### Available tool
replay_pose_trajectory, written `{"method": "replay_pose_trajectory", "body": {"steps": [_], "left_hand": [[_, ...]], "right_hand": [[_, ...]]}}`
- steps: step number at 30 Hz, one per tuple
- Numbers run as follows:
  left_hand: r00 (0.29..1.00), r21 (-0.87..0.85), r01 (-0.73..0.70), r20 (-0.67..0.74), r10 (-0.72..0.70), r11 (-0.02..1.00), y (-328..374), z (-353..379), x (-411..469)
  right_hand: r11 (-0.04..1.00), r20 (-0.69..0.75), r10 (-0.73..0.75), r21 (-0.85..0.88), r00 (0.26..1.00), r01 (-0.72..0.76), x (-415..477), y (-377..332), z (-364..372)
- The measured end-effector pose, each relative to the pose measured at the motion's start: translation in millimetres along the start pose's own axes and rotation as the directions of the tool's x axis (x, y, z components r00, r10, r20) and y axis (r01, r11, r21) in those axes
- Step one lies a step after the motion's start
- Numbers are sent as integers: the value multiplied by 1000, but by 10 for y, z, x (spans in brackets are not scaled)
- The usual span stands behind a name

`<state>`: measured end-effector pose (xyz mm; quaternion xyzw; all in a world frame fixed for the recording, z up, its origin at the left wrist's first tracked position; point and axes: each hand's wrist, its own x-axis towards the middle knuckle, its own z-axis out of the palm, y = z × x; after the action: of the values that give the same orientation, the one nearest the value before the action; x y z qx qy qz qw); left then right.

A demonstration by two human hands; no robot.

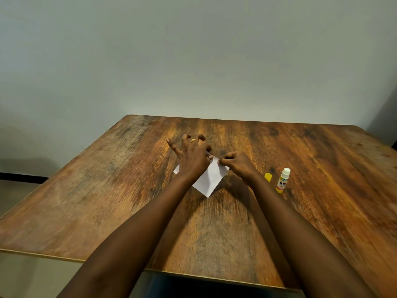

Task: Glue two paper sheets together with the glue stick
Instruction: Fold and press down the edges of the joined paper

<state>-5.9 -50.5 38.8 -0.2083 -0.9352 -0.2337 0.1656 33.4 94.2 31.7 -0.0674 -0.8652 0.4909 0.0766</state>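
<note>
Left hand (194, 159): thumb and forefinger nipped on the paper's far edge, other fingers splayed. White paper (209, 179) lies on the worktop (107, 190), mid-table; can't tell one sheet or two. Right hand (235, 165) pinches the far right corner. Looks like alignment: match corners first, then press outward. Yellow cap (268, 176) off, glue stick (283, 180) upright, right of the paper.

Two bare forearms, no sleeves in sight, end in the left hand (193, 158) and right hand (238, 164). A thin gold ring (194, 140) circles one left-hand finger; both wrists unadorned.
</note>
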Motion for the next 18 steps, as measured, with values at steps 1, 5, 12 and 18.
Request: {"method": "replay_pose_trajectory", "body": {"steps": [1, 5, 12, 18], "left_hand": [[1000, -38, 18, -14, -19, 999, -8, -9, 1], [996, -118, 76, -35, -81, 990, -26, -35, 1], [960, -182, 279, 57, -273, 943, -37, -39, 14], [922, -264, 387, 116, -370, 883, 10, -40, -4]], "right_hand": [[1000, -3, 4, 9, 1000, -4, 3, 8, -7], [998, -11, 20, 56, 1000, -19, 11, 29, -39], [974, 3, 68, 216, 998, -67, 13, 69, -92], [910, -54, 139, 401, 989, -106, 55, 54, -28]]}}
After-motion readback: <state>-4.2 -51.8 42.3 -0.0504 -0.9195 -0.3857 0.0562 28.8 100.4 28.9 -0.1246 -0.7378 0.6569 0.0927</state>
